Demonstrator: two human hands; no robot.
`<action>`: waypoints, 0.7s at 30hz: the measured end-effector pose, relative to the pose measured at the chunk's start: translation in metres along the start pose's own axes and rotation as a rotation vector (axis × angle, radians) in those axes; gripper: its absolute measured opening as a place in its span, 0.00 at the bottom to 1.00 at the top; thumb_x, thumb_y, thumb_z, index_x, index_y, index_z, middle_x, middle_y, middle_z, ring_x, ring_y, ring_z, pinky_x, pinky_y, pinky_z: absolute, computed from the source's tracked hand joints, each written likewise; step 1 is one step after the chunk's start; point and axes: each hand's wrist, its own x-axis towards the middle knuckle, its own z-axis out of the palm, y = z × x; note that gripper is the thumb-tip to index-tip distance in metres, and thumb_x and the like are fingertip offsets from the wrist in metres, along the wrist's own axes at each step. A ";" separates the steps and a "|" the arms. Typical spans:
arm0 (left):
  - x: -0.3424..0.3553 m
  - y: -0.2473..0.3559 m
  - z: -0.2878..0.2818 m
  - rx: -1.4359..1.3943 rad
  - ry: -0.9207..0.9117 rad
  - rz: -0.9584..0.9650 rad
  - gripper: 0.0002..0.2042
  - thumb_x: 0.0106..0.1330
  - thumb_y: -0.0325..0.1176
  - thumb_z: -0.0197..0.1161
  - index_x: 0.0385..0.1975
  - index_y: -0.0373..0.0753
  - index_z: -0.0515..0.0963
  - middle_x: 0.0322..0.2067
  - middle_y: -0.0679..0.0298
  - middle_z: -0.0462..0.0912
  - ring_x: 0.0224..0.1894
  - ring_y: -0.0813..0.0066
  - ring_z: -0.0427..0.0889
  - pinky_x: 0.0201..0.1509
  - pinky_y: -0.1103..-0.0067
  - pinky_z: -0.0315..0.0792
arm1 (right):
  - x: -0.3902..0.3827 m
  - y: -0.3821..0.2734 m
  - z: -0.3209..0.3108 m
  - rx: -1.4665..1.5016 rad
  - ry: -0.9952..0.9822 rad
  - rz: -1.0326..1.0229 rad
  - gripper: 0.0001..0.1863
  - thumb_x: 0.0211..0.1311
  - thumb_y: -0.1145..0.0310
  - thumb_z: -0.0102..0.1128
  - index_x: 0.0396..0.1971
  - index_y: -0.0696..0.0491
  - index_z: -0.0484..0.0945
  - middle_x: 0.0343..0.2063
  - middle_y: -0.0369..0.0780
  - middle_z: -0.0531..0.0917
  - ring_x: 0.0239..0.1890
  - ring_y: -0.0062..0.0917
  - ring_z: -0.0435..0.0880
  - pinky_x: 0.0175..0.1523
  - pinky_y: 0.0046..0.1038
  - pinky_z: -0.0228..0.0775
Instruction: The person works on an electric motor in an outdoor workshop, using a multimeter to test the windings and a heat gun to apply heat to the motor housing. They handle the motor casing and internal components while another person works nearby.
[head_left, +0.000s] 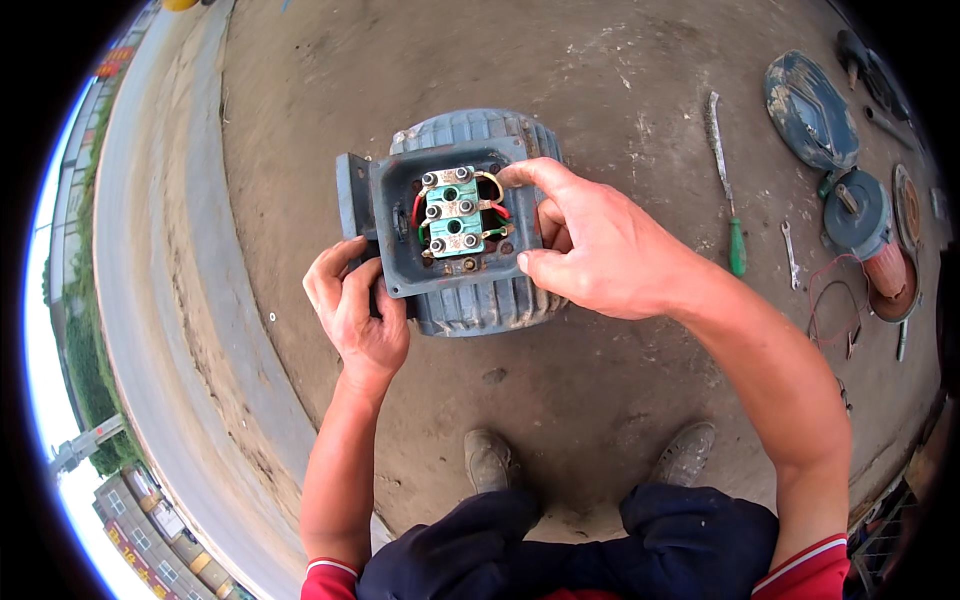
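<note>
A grey ribbed electric motor (480, 310) rests on the ground in front of me, its square terminal box (392, 245) uncovered. Inside sits a green terminal block (455, 212) with metal link plates and several nuts; red, green and pale wires run to it. My left hand (355, 305) curls its fingers round the box's lower left edge, beside the flat foot (352, 195) of the motor. On the right rim, my right hand (605, 240) has its thumb low and its index finger at the upper corner, near the pale wire; its other fingers are bent and partly hidden.
To the right lie a green-handled screwdriver (738, 245), a long metal bar (718, 140), a wrench (790, 255), a dirty grey cover (812, 110), and a stator part with reddish windings (885, 270). My shoes (490, 460) stand below the motor. A road (170, 250) runs along the left.
</note>
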 end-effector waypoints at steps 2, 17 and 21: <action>0.000 -0.001 0.001 -0.009 0.002 -0.003 0.08 0.60 0.22 0.62 0.39 0.33 0.80 0.50 0.51 0.78 0.55 0.54 0.73 0.60 0.65 0.67 | 0.001 -0.003 0.000 -0.071 -0.020 -0.018 0.35 0.53 0.67 0.59 0.63 0.62 0.64 0.35 0.57 0.83 0.41 0.49 0.83 0.48 0.45 0.72; 0.033 0.044 -0.038 -0.003 -0.272 0.124 0.18 0.56 0.39 0.67 0.44 0.36 0.83 0.59 0.47 0.72 0.62 0.45 0.71 0.66 0.58 0.64 | -0.015 0.006 0.018 -0.451 0.192 -0.313 0.30 0.54 0.69 0.66 0.59 0.60 0.74 0.38 0.48 0.84 0.37 0.41 0.84 0.41 0.38 0.76; 0.045 0.060 -0.048 0.106 -0.325 0.112 0.20 0.50 0.37 0.70 0.43 0.36 0.82 0.61 0.49 0.72 0.64 0.46 0.70 0.66 0.58 0.64 | -0.019 -0.002 0.019 -0.560 0.167 -0.283 0.30 0.54 0.68 0.67 0.59 0.58 0.74 0.34 0.46 0.82 0.35 0.39 0.83 0.41 0.38 0.76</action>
